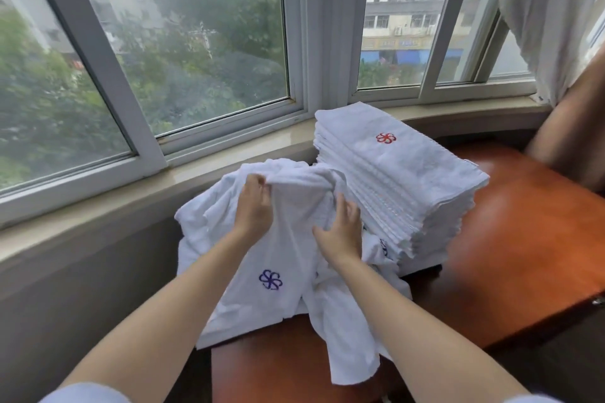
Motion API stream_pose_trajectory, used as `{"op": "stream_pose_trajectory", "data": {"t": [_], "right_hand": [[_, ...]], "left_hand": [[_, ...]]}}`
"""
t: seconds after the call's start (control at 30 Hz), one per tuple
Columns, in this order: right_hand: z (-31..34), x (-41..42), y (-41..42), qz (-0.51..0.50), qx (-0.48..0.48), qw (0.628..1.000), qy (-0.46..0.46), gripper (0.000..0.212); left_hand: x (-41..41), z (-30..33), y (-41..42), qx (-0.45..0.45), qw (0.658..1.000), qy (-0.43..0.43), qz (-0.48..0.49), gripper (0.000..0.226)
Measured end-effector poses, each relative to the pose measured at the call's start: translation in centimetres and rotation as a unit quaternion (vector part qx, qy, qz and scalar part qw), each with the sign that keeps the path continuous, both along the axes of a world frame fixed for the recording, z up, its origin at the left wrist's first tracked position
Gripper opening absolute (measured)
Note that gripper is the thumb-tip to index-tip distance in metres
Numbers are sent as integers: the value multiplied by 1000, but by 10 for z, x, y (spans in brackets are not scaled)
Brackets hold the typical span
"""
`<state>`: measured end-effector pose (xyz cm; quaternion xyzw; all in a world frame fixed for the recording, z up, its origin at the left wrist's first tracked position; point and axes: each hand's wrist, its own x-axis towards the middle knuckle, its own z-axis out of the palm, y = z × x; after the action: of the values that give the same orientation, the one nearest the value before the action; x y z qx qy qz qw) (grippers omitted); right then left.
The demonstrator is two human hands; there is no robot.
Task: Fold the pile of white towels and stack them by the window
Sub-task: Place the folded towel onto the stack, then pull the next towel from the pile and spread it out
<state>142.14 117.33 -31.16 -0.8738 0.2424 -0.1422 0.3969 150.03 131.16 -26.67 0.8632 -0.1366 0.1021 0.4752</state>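
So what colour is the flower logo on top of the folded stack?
Red, on the folded stack's logo, seen in the head view.

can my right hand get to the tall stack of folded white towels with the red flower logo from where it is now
Probably yes: the right hand rests on the loose white towel right beside the tall stack of folded white towels, with nothing between them.

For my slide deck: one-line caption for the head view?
Left hand pinches an unfolded white towel beside the folded stack at the window.
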Motion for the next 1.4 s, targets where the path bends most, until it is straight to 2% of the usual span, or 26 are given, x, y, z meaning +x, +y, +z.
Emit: {"op": "stream_pose_trajectory", "data": {"t": [0.1,0.2,0.27,0.3,0.37,0.4,0.47,0.5,0.6,0.67,0.73,0.77,0.8,0.83,0.9,0.97,1.03,1.17,1.3,1.4], "right_hand": [[13,9,10,-1,32,998,-51,97],[26,13,18,12,77,994,-77,113],[33,19,14,-32,61,993,-91,109],[35,22,11,-55,31,994,-85,95],[37,23,4,-57,-10,996,-67,50],[38,22,3,-36,23,995,-86,34],[48,14,6,4,149,980,-132,21],[60,8,8,4,181,973,-142,20],[101,0,5,-8,265,942,-208,19],[131,-5,3,-6,344,905,-249,14],[148,-10,2,-12,405,874,-267,13],[150,-12,2,-22,426,863,-271,13],[151,-15,0,-35,438,856,-272,14],[148,-19,-3,-60,439,855,-268,18],[138,-35,-16,-135,415,865,-247,21],[124,-57,-42,-230,378,868,-224,21],[108,-81,-70,-315,361,854,-202,29],[80,-125,-112,-396,390,804,-212,25],[58,-153,-158,-450,393,770,-225,24],[50,-164,-205,-467,401,757,-219,29]], "left_hand": [[-13,69,-26,-117,990,-22,-75,10],[-18,115,-37,-292,945,40,-143,18],[-14,122,-30,-382,903,101,-166,14],[-9,119,-25,-398,895,120,-160,12],[2,104,-15,-379,915,114,-80,6],[7,94,-8,-358,928,104,-23,2],[18,72,6,-333,932,136,44,14],[18,62,14,-327,927,179,27,24],[12,40,32,-278,915,266,-119,50],[-6,38,33,-130,926,285,-212,64],[-22,40,17,-13,938,254,-235,54],[-38,51,8,2,941,260,-215,49],[-62,69,1,23,928,296,-226,45],[-65,65,-10,22,916,314,-249,42],[-56,42,-26,-67,918,311,-238,36],[-60,35,-41,-84,884,341,-308,23],[-72,34,-58,-57,855,361,-368,6],[-101,33,-107,18,811,372,-450,21],[-124,19,-173,39,806,372,-459,20],[-137,12,-224,57,822,360,-437,22]]}}
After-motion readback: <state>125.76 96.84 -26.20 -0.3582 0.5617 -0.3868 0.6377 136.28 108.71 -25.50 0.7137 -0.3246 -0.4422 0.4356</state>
